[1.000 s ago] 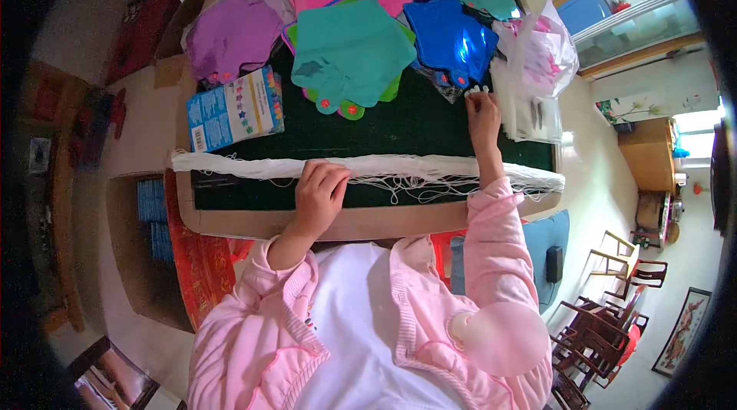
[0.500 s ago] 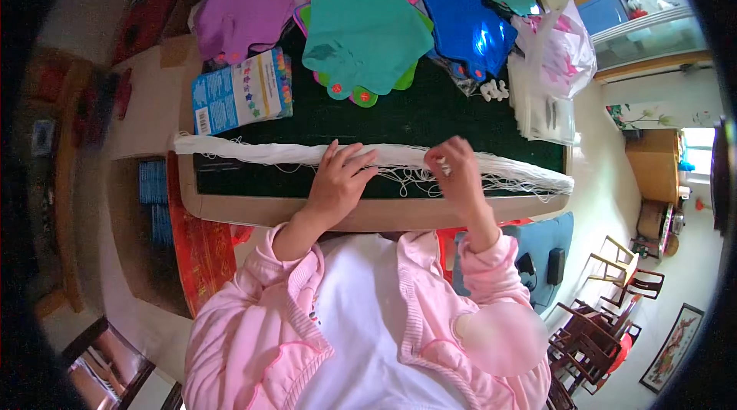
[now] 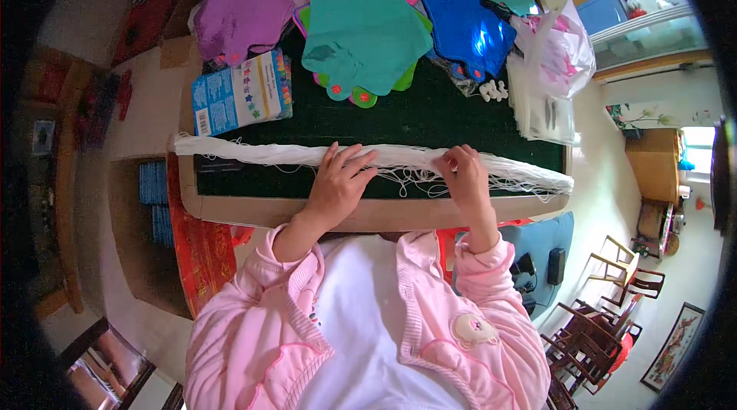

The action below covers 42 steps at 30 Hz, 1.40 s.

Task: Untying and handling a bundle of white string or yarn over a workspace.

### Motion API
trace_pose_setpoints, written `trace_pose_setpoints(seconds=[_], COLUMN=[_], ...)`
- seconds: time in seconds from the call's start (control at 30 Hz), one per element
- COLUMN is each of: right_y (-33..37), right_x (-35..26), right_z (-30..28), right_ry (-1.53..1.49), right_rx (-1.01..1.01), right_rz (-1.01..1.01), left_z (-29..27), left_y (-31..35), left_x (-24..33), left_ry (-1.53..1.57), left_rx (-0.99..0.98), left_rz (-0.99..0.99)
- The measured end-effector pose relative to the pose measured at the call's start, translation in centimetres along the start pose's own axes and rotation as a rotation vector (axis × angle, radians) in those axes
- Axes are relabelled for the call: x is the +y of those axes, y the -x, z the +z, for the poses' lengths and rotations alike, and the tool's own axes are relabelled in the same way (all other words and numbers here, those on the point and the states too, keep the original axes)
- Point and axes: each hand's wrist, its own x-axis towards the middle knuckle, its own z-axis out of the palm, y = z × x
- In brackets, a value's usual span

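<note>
A long bundle of thin white string (image 3: 269, 153) stretches from left to right across the near side of the dark table top. My left hand (image 3: 338, 186) rests flat on its middle, palm down, fingers apart. To the right of it, my right hand (image 3: 466, 178) is bent into a pinch over the bundle, with what look like white strands at its fingertips; the fingers partly hide them. Loose loops hang from the bundle's near edge between and beyond both hands.
Farther back lie teal cut-out sheets (image 3: 367, 34) with red buttons, a purple one (image 3: 242, 18) and a blue one (image 3: 464, 30). A blue and white packet (image 3: 238, 95) is at the left. Clear bags (image 3: 545, 114) and a white plastic bag (image 3: 564, 57) stand right, near a small white coil (image 3: 494, 90).
My right hand has come down slightly and turned, its fingertips now nearer the string. My left hand has stayed in place on the bundle.
</note>
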Motion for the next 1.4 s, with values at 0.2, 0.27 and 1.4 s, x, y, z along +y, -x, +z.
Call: trace_pose_setpoints(seconds=[0.2, 0.27, 1.4], right_y=[-0.5, -0.7, -1.1], right_x=[-1.9, -2.3, 0.4], right_z=[-1.8, -2.1, 2.7], right_ry=[-0.14, -0.111, -0.326], right_rx=[0.119, 0.187, 0.054], right_rz=[-0.022, -0.089, 0.091], left_z=[-0.2, -0.2, -8.4], left_y=[0.1, 0.1, -7.3], left_x=[-0.2, -0.3, 4.3], left_ry=[0.02, 0.044, 0.907], left_rx=[-0.04, -0.025, 0.004], left_rz=[0.004, 0.005, -0.097])
